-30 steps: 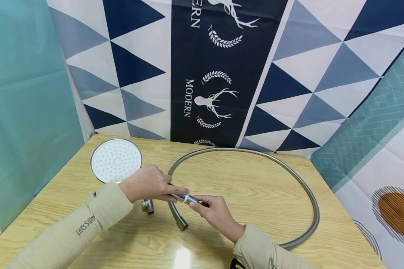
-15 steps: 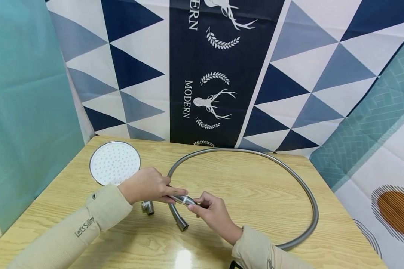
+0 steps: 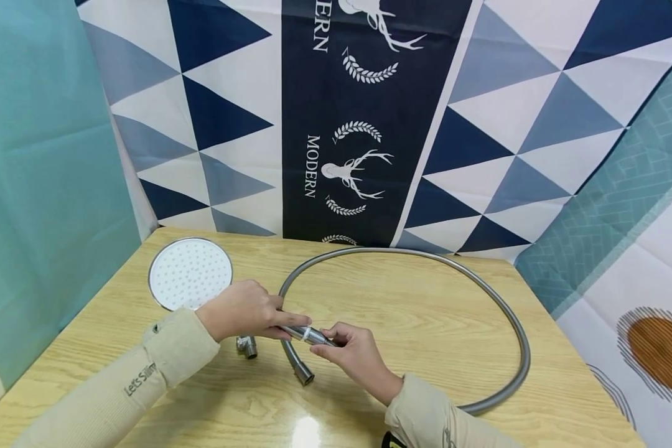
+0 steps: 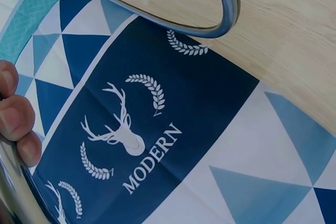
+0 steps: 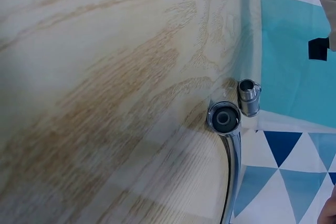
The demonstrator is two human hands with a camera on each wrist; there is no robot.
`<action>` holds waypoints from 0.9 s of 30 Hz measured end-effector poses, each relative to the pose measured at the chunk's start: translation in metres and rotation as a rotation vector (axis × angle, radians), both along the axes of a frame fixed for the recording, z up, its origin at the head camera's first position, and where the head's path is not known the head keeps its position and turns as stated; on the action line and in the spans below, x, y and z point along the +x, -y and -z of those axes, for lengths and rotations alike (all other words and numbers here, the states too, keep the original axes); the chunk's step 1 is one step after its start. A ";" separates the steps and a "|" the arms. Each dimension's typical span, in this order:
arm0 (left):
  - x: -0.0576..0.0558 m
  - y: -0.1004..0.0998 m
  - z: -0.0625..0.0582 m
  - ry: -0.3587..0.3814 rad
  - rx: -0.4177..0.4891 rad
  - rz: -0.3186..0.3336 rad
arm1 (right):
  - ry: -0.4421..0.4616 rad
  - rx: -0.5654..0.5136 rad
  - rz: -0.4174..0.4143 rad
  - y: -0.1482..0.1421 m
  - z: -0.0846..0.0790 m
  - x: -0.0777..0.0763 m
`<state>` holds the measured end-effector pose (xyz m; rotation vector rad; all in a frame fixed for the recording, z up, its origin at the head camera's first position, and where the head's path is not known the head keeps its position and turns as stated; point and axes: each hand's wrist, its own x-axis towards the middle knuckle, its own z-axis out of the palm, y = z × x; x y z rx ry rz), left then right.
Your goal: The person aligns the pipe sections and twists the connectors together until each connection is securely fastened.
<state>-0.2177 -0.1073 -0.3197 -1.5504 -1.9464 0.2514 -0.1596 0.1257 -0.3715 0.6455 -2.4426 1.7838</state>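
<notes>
My left hand holds a slim chrome tube above the wooden table, its index finger laid along the top. Around the tube sits a narrow white band. The thumb and fingers of my right hand pinch the tube's right end and partly cover it. In the left wrist view, fingertips curl over the shiny tube. Just below the tube in the head view lies the free end of a grey metal shower hose; the right wrist view shows this hose end with its round opening.
A round shower head, white face up, lies at the left. A small chrome fitting sits beside the left hand. The hose loops across the back and right of the wooden table; patterned cloth hangs behind.
The right fingers have lifted slightly and shifted on the tube's end, so more of that end shows. The left hand has kept its hold and barely moved.
</notes>
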 end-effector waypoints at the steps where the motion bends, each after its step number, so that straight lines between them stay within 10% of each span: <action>1: 0.000 0.000 0.000 0.003 0.001 -0.001 | 0.004 0.001 -0.001 0.000 0.000 0.000; 27: -0.004 0.003 0.003 0.000 0.035 0.034 | 0.026 0.046 -0.003 0.001 -0.005 0.001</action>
